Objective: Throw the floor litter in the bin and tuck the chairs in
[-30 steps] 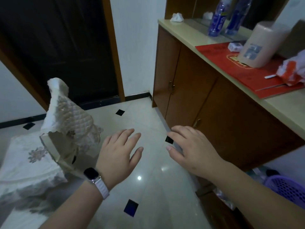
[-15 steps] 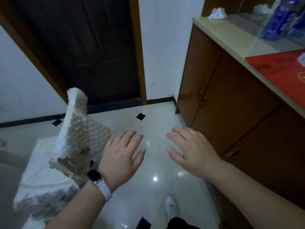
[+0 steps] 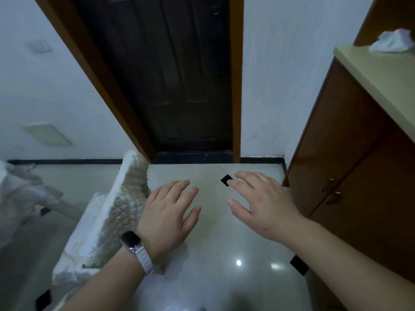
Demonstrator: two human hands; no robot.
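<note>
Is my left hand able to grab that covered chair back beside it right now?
Probably yes. The left hand is open and empty, hovering right next to the white quilted chair back, with nothing visible between them.

Glossy tiled floor (image 3: 215, 254) bears a cloth-covered chair (image 3: 105, 223); countertop (image 3: 381, 70) holds a crumpled tissue (image 3: 391, 41).

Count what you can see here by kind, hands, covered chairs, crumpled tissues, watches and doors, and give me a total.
Hands: 2, left hand and right hand, both empty and open
Covered chairs: 2, near chair and far chair
Crumpled tissues: 1, tissue on the cabinet top
Watches: 1, watch
Doors: 1, dark door
Total: 7
</note>
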